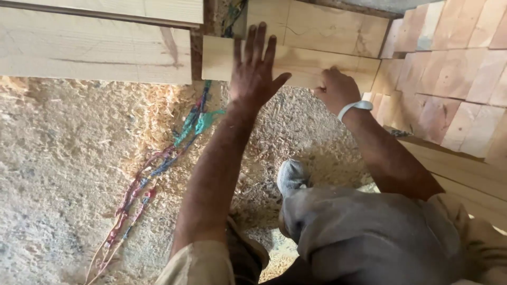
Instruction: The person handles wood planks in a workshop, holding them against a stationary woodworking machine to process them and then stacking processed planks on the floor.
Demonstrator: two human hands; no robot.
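I see the left hand [256,74] stretched far out, palm flat and fingers spread against a pale wooden plank [296,66], gripping nothing. To its right, the right hand [335,89] curls shut around the plank's near edge. The plank lies far from me, above the sawdust floor [63,158].

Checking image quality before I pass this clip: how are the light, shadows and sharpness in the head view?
Head view: even daylight, no hard glare; the pale plank under the left hand and right hand is bright but keeps its grain. Soft shadow lies on the sawdust floor under the arms. Hands are slightly soft; the block stack at right looks washed and a little blurred.
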